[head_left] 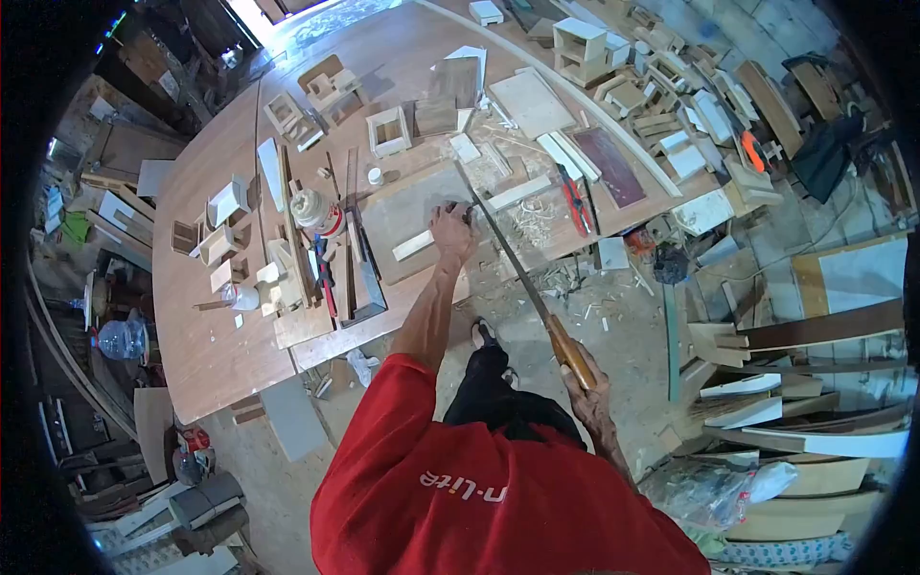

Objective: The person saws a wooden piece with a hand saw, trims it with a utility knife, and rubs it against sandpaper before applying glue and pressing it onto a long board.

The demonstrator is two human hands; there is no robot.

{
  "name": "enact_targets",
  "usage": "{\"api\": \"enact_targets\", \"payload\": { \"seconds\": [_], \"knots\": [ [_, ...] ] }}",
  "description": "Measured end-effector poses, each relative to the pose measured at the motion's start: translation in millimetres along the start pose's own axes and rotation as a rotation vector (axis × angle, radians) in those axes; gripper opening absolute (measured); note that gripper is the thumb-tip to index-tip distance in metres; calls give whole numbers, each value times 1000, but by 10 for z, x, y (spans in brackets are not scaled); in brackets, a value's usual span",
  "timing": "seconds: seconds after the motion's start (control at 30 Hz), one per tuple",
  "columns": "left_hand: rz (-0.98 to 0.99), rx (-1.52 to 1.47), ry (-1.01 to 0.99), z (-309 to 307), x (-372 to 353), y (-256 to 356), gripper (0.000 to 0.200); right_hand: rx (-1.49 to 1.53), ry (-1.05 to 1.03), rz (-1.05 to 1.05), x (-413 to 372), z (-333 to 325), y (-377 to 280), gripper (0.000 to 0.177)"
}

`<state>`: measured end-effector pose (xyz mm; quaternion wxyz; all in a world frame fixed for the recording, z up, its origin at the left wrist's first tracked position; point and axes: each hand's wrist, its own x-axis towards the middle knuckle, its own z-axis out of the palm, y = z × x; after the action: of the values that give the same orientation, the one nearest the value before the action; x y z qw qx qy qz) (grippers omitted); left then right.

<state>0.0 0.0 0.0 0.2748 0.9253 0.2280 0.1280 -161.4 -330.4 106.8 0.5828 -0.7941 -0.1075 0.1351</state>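
Saw (520,269): blade lies across wood strip (414,245) near right edge of board (388,213), handle out past desk (196,350) edge. Right hand (586,383) wrapped round handle. Left hand (453,230) curled down over strip on board. Jar (309,208) crowds board's left; bare floor (623,350) under handle gives elbow room.

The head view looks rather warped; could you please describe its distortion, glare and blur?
Head view: fisheye distortion bows the edge of the table, and the corners are black; head view: glare burns out the opening at top; head view: the saw shows no obvious blur.
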Motion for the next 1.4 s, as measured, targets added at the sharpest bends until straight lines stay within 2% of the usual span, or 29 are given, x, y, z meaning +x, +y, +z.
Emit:
{"api": "enact_targets", "payload": {
  "seconds": [0.07, 0.2, 0.27, 0.4, 0.57, 0.67, 0.8, 0.87, 1.1, 1.27, 1.4],
  "knots": [
    [48, 68, 42, -88, -45, 88, 29, -6, -8, 2, -21, 16, -26, 43],
    [155, 102, 99, -75, -65, 28, 30, -32, -6, -22, -15, 28, -38, 42],
    [173, 69, 35, -84, -49, -3, 33, 27, -34, 157, -31, 25, -34, 42],
    [166, 27, -7, -99, -28, -14, 36, 143, -56, 276, -54, 39, -1, 42],
    [161, 61, 8, -83, -16, 74, 34, 38, 31, 34, -47, 85, 51, 41],
    [143, 61, -2, -118, -26, 76, 33, -15, 46, 1, -4, 93, -76, 40],
    [95, 1, -25, 7, 84, -17, 31, -14, 69, 5, -6, 112, -70, 39],
    [-13, -14, 4, 78, 130, -32, 29, -44, 68, 6, -3, 112, -89, 38],
    [-20, 57, 16, 120, 176, -53, 26, -66, 78, -33, -17, 99, -11, 41],
    [71, 65, 151, 166, 171, -91, 28, -65, 90, -5, -11, 101, -71, 39],
    [47, 74, 148, 146, 160, -51, 26, -87, 98, -19, -12, 105, -24, 39]
  ]
}}
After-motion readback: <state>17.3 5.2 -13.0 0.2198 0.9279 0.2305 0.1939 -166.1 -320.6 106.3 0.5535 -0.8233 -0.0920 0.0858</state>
